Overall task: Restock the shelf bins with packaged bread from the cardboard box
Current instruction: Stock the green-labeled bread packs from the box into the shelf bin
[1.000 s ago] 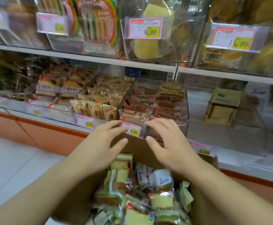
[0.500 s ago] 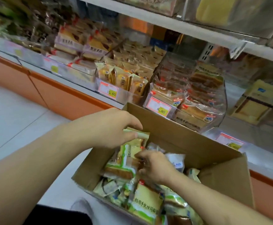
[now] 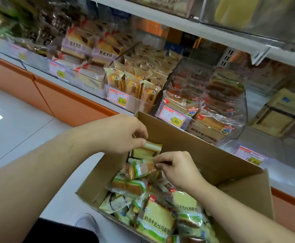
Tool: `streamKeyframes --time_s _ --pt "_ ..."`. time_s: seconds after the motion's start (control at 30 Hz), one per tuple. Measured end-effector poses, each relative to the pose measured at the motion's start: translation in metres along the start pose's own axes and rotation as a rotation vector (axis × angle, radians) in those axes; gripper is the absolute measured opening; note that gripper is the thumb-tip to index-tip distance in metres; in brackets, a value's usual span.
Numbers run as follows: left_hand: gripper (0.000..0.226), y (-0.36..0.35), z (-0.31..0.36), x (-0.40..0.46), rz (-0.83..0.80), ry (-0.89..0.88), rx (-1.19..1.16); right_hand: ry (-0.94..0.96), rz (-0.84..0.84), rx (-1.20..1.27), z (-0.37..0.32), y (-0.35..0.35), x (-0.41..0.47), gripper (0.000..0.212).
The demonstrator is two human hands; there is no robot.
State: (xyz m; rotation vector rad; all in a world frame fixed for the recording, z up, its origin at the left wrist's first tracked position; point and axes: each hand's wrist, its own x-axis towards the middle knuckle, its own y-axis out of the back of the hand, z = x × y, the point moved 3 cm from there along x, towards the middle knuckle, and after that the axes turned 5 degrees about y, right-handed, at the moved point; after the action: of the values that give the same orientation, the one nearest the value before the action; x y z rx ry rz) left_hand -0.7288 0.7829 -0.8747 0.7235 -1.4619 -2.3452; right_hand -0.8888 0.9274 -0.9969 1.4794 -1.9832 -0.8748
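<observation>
Head view: closest to me, the cardboard box (image 3: 213, 165) stands open and is crowded with packaged bread — clear wrappers with green and white printing over pale yellow slices, the biggest pack (image 3: 156, 223) lying face up at the near edge with its lettering readable. Above that heap my right hand (image 3: 178, 170) pinches the end of a small green-banded pack (image 3: 141, 170) between thumb and fingertips, fingers curled. My left hand (image 3: 123, 135) is curled too, thumb and fingers nipping the crimped top of a toast pack (image 3: 145, 151) that stands upright at the box's far left corner. Half a second ago my right hand was buried lower among the packs; now it is raised with the small pack lifted partly clear of the pile, and my left has shifted up to the wrapper's top edge. The box's far wall sits just below the shelf front, touching or nearly so — I cannot tell which. Beyond it the clear bin (image 3: 227, 109) tagged 8.80 is stacked high with matching loaves, and the bin (image 3: 136, 100) to its left, tagged 15.60, is packed with small cakes standing on end. Right of the full bin, bare shelf surface (image 3: 266, 149) shows in front of some flat yellow boxes (image 3: 281, 111).
</observation>
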Motion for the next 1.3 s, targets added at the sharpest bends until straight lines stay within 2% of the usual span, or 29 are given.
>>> streamKeyframes --time_s 0.2,0.3,0.43,0.57,0.67,0.8,0.93,0.97,1.03,1.13,1.2,1.3 --pt "0.029 0.001 -0.003 0.004 0.020 0.044 -0.060 0.205 0.104 0.061 -0.042 0.067 -0.013 0.025" --pt "0.031 0.002 -0.002 0.005 0.023 0.081 -0.170 0.342 0.189 0.036 -0.060 0.103 -0.021 0.027" --pt "0.039 0.003 0.007 0.004 -0.090 0.136 -0.552 0.492 0.368 0.026 -0.071 0.142 -0.028 0.020" --pt "0.022 0.009 0.024 0.002 -0.129 0.125 -0.818 0.572 0.449 0.006 -0.074 0.164 -0.034 0.017" --pt "0.019 0.011 0.030 0.004 -0.071 0.151 -0.994 0.542 0.467 -0.073 -0.066 0.173 -0.032 0.025" --pt "0.022 0.014 0.038 0.010 0.001 0.145 -1.182 0.360 0.552 -0.164 -0.055 0.180 -0.031 0.037" --pt "0.021 0.018 0.049 0.017 0.172 0.144 -1.283 0.195 0.616 -0.085 -0.060 0.178 -0.032 0.039" --pt "0.021 0.019 0.052 0.017 0.233 0.156 -1.300 0.171 0.594 -0.061 -0.063 0.177 -0.032 0.043" --pt "0.022 0.025 0.056 0.020 0.362 0.162 -1.308 0.146 0.477 -0.053 -0.069 0.174 -0.030 0.063" --pt "0.031 0.034 0.067 0.024 0.481 0.089 -1.186 0.160 0.294 -0.109 -0.068 0.163 -0.019 0.083" --pt "0.037 0.040 0.074 0.029 0.522 0.036 -1.022 0.128 0.297 -0.166 -0.065 0.158 -0.009 0.077" --pt "0.059 0.045 0.077 0.045 0.459 -0.003 -0.788 0.112 0.415 -0.202 -0.057 0.161 0.014 0.064"
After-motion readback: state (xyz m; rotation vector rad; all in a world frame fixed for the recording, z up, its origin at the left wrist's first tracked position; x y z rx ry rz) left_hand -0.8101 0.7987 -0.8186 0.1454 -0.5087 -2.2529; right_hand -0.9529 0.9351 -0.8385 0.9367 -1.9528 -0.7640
